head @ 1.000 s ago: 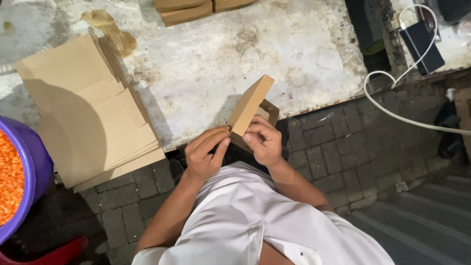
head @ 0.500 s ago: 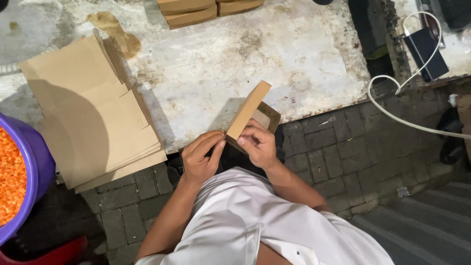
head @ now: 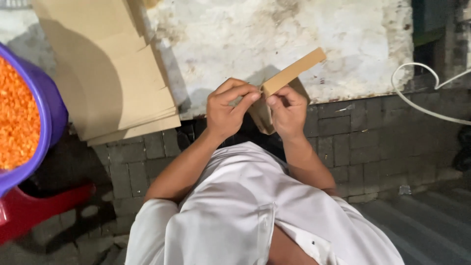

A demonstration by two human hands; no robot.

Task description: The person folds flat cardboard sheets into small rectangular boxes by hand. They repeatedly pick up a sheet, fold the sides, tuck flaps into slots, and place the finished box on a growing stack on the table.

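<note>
Now both hands, left hand [head: 226, 110] and right hand [head: 287, 113], grip the cardboard box [head: 287, 78], tilted flatter than before.

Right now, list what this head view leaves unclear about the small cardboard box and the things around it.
- Small cardboard box: its lower body is hidden by the left hand and right hand; contents cannot be told.
- Purple tub of orange grains: cut off by the left edge.
- Flat cardboard stack: top cut off by the upper edge; sheet count unclear.
- White cable: runs off the right edge.
</note>
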